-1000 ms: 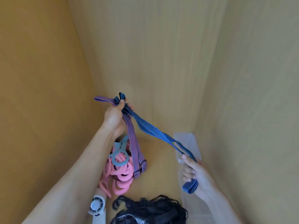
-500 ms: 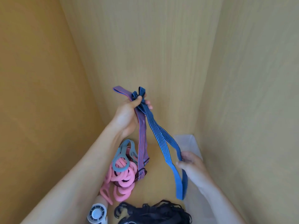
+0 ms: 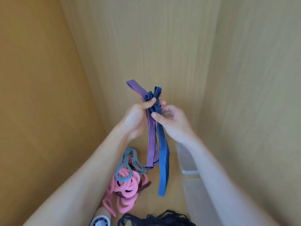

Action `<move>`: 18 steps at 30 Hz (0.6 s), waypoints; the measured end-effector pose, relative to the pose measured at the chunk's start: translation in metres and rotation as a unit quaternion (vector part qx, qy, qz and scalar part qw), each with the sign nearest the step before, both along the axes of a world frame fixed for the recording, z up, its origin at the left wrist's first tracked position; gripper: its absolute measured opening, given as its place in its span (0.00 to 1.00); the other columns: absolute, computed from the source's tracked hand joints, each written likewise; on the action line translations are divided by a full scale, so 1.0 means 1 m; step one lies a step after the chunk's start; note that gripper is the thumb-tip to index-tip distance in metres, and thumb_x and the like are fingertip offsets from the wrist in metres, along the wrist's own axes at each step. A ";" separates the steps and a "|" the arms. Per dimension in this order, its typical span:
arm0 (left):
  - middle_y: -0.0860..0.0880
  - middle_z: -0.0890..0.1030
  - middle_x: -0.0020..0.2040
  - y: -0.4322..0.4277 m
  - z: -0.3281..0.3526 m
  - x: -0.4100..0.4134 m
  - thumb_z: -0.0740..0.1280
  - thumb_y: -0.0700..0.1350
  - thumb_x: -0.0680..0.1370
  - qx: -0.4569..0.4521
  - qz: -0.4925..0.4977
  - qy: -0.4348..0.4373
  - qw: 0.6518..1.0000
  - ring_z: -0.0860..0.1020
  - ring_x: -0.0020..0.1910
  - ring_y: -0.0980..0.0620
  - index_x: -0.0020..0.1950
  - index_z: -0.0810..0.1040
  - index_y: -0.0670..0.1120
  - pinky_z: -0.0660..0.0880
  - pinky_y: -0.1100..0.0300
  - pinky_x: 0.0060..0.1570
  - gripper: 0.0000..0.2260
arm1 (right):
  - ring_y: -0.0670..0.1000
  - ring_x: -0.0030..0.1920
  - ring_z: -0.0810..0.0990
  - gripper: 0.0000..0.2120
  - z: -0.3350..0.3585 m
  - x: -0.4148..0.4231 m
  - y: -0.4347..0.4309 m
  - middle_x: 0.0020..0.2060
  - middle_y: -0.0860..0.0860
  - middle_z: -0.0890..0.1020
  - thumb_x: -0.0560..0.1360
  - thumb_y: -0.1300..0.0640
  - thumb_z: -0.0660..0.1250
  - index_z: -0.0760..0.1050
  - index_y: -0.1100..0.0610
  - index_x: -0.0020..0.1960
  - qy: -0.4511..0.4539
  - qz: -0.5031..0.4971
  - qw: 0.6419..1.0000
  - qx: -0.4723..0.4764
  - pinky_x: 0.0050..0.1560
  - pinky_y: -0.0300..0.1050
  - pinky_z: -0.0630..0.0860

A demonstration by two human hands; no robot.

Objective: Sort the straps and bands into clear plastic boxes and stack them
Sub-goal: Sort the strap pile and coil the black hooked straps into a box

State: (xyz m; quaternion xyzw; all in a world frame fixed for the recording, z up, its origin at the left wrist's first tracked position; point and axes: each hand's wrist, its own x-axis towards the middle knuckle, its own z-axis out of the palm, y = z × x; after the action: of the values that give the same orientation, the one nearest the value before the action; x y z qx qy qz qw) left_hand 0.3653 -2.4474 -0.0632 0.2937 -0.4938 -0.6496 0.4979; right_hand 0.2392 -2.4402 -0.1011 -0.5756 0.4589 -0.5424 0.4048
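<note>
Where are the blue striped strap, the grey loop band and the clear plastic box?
blue striped strap (image 3: 163, 160): head view, hanging middle stretch.
grey loop band (image 3: 130, 149): head view, top curve.
clear plastic box (image 3: 195, 201): head view, bare frosted side.

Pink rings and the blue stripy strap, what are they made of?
The pink rings look like soft matte rubber or silicone: smooth, thick, no shine. The blue stripy strap looks like woven elastic fabric: fine ribbed lines, and it hangs limp.
</note>
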 end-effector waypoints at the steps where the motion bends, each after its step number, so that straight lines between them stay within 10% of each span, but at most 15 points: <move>1: 0.45 0.79 0.49 -0.001 0.000 0.001 0.54 0.39 0.85 0.000 0.003 0.002 1.000 0.75 0.52 0.42 0.68 0.71 0.40 0.69 0.41 0.67 0.13 | 0.40 0.31 0.76 0.08 0.001 0.002 -0.002 0.35 0.48 0.79 0.76 0.60 0.74 0.75 0.55 0.42 0.011 -0.002 1.000 0.002 0.37 0.35 0.72; 12: 0.45 0.82 0.51 -0.006 0.009 0.016 0.56 0.46 0.86 0.019 -0.020 0.025 0.999 0.84 0.47 0.47 0.64 0.75 0.43 0.82 0.50 0.42 0.13 | 0.42 0.34 0.80 0.04 0.022 -0.004 -0.004 0.36 0.49 0.83 0.77 0.62 0.72 0.79 0.57 0.44 0.019 0.057 0.998 -0.013 0.38 0.33 0.75; 18: 0.45 0.82 0.51 -0.016 0.005 0.017 0.56 0.56 0.84 0.061 -0.002 0.022 0.998 0.78 0.55 0.41 0.55 0.77 0.45 0.72 0.41 0.66 0.18 | 0.46 0.35 0.79 0.02 0.026 0.000 -0.005 0.38 0.54 0.82 0.78 0.63 0.70 0.81 0.60 0.47 0.044 0.074 0.996 -0.013 0.41 0.37 0.76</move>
State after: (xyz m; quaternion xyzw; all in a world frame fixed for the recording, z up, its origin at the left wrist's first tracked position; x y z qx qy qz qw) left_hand 0.3823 -2.4635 -0.0579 0.3082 -0.4429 -0.6857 0.4885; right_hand 0.2389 -2.4456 -0.0752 -0.6365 0.4252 -0.4908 0.4161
